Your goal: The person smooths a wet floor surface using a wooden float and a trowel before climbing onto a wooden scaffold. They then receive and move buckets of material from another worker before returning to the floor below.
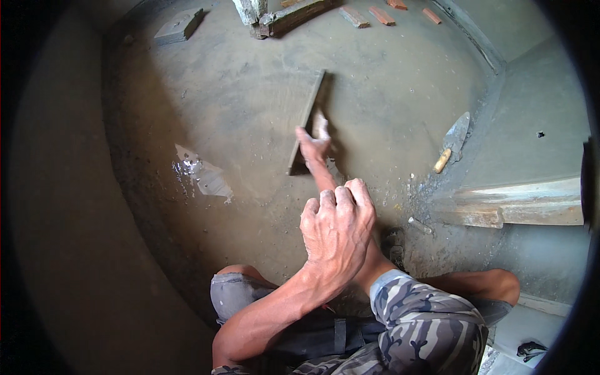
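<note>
My right hand [314,145] reaches out over the wet floor, closed on a float [310,103], a long flat board seen nearly edge-on. A pale part, perhaps its handle, shows beside my fingers. The right forearm runs from a camouflage sleeve beneath my left hand [337,225]. That left hand is closer to me, its back up and its fingers curled down. Whatever its fingers hold, if anything, is hidden under the knuckles. The floor [250,112] around the float is coated with thin brown-grey slurry.
A pointed trowel [459,134] with a wooden handle lies at the right, beside the wall. Below it juts a worn wooden plank [519,203]. Brick pieces [382,15] and a beam [300,15] lie at the back; a grey slab [179,26] sits far left. A shiny puddle [212,181] lies left.
</note>
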`<state>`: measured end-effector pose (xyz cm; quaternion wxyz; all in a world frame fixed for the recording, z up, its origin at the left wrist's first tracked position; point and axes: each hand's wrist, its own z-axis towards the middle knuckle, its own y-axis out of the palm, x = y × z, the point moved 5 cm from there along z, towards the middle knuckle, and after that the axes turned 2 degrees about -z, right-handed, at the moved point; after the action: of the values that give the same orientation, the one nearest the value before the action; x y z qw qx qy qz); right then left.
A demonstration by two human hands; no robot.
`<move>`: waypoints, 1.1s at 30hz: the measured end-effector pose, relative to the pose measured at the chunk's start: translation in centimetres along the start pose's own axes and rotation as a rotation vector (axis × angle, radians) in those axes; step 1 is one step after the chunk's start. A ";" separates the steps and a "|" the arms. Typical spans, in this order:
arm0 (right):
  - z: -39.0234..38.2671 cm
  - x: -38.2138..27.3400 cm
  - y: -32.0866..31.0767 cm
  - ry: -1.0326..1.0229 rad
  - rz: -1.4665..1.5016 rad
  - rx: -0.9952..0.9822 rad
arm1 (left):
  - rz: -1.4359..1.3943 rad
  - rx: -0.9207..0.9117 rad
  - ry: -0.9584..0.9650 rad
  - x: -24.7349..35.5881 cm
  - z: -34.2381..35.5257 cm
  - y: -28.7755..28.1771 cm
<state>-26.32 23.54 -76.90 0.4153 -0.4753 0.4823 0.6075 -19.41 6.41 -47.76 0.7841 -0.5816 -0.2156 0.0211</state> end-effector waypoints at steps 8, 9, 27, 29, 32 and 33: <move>-0.1 -2.9 -15.8 0.044 -0.162 0.221 | -0.036 -0.013 0.028 1.2 0.3 -0.3; -0.7 -3.3 -16.9 0.111 -0.255 0.246 | -0.028 -0.022 0.027 1.1 0.2 -0.2; -5.8 -5.0 -1.7 0.036 -0.187 -0.237 | 0.030 -0.019 0.025 0.4 0.2 0.0; -4.2 -1.8 0.4 -0.088 -0.001 -0.351 | -0.032 -0.011 0.056 2.2 0.8 0.7; -6.0 1.2 8.1 -0.011 -0.096 -0.555 | 0.007 0.004 0.026 0.2 0.4 0.9; -5.7 0.6 9.3 -0.036 -0.172 -0.579 | 0.020 0.009 0.016 -0.2 0.3 0.7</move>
<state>-34.36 16.19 -76.15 0.3212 -0.6022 0.2394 0.6906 -19.58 6.85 -48.39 0.7883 -0.5801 -0.2034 0.0250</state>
